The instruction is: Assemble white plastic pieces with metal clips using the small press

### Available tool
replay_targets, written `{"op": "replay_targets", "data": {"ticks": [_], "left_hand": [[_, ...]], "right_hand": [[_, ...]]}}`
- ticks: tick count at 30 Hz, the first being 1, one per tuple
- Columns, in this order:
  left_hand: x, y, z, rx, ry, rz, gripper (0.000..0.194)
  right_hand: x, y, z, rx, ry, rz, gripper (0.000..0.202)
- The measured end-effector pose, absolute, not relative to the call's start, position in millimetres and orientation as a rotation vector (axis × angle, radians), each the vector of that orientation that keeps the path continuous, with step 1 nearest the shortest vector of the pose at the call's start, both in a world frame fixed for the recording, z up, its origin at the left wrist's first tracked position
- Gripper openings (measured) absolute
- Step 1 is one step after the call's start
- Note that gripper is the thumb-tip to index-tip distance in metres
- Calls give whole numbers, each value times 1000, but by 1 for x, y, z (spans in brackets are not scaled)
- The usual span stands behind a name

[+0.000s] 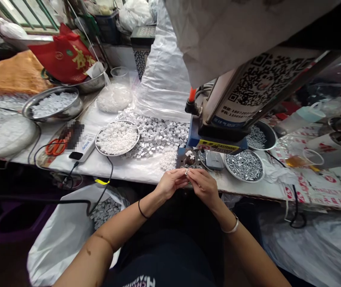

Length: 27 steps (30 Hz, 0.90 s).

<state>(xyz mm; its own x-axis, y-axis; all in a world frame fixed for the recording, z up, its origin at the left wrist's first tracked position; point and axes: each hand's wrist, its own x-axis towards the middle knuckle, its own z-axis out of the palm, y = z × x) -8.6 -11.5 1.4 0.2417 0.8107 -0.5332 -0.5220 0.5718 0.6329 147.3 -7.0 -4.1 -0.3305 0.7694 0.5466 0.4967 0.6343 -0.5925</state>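
- Leftmost, a steel bowl (pixel 52 104) of white pieces sits on the worktable (pixel 98 167), with a red bag (pixel 65 57) on its far side.
- Nearer me, orange-handled scissors (pixel 56 147) lie left of a white device (pixel 83 146); below the table edge, an open white sack (pixel 59 235) contains grey pieces.
- Right of the device, a round dish (pixel 118 138) holds small white parts. Adjacent, square silver-and-white pieces (pixel 158 135) lie loose, with a heap of small white parts (pixel 168 160) at their near right.
- My left hand (pixel 172 184), black band on the forearm, pinches a small pale piece (pixel 186 172) between thumb and fingers.
- The piece is positioned at the near table edge, directly between my hands.
- My right hand (pixel 204 186), pale bracelet at the wrist, grips the same piece at the fingertips, thumb and fingers closed.
- Beyond my right hand stands the press (pixel 218 137), blue base with yellow caution label.
- Right of it, a near bowl (pixel 244 166) holds metal pins; a far bowl (pixel 261 135) holds more metal parts.
- Farther right, a clear cup (pixel 312 156) lies tilted near amber liquid.
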Motion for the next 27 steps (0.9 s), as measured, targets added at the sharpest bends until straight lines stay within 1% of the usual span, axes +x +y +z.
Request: {"op": "replay_targets", "data": {"ticks": [3, 5, 7, 10, 12, 18, 22, 24, 27], "left_hand": [[-11, 3, -4, 792, 1178, 1098, 27], [-13, 20, -8, 1080, 1282, 1274, 25], [-13, 39, -13, 1239, 1212, 1341, 28], [-9, 62, -25, 1216, 998, 1239, 31], [-5, 70, -32, 1165, 958, 1174, 31], [-1, 75, -40, 1118, 987, 1172, 28], [-3, 74, -38, 1116, 982, 1160, 26], [-5, 73, -34, 1130, 945, 1132, 28], [-8, 71, -28, 1249, 865, 1131, 37]], "right_hand": [[152, 7, 3, -1218, -1775, 572, 13], [155, 22, 7, -1324, -1599, 626, 15], [156, 37, 8, -1371, -1524, 664, 19], [156, 53, 8, -1415, -1579, 706, 22], [154, 56, 8, -1423, -1636, 686, 22], [155, 56, 11, -1324, -1919, 422, 19], [158, 58, 11, -1205, -2137, 302, 22], [158, 57, 12, -1214, -2170, 291, 23], [157, 55, 15, -1215, -2178, 317, 24]]}}
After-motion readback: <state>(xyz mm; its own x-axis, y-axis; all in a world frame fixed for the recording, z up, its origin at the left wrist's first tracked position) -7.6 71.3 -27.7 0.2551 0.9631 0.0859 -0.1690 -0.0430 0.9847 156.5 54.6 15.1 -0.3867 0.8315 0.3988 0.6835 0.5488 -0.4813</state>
